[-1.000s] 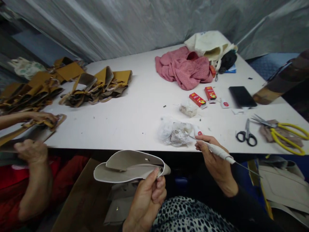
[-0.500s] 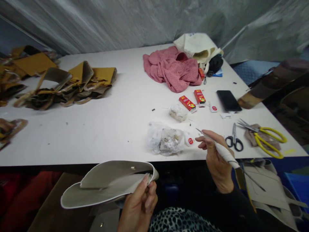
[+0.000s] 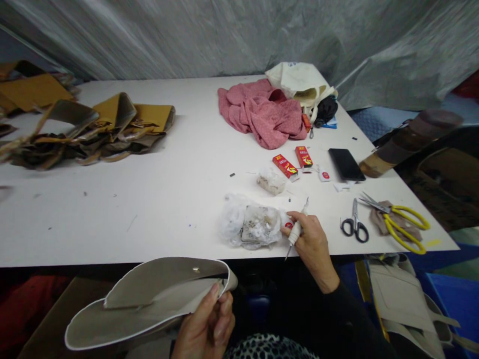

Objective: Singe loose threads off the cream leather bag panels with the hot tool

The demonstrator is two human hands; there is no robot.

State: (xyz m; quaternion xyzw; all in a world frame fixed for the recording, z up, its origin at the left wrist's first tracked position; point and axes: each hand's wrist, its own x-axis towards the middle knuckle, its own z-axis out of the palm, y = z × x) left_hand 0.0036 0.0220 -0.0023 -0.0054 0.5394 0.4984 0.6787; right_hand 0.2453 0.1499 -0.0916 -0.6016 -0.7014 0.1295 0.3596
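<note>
My left hand [image 3: 209, 326] is closed on one end of a folded beige leather piece [image 3: 149, 296] with a small metal stud, held below the table's front edge. My right hand [image 3: 309, 242] rests on the white table [image 3: 168, 189] near its front edge, fingers closed round a thin tool with a white taped handle [image 3: 296, 230]. Its fingertips touch a small white tube with a red label, just right of a crumpled plastic bag [image 3: 249, 224].
Mustard and brown leather pieces [image 3: 93, 132] are heaped at the left. A pink cloth [image 3: 262, 112], cream bag [image 3: 299, 82], two red boxes [image 3: 294, 159], a black phone [image 3: 346, 164], black scissors [image 3: 354, 224] and yellow shears [image 3: 402, 224] lie on the right.
My right hand has dropped from above the table onto it, turning the tool more upright beside the plastic bag. The leather piece has sunk lower and leftward. The view has swung right, losing the other person's hands.
</note>
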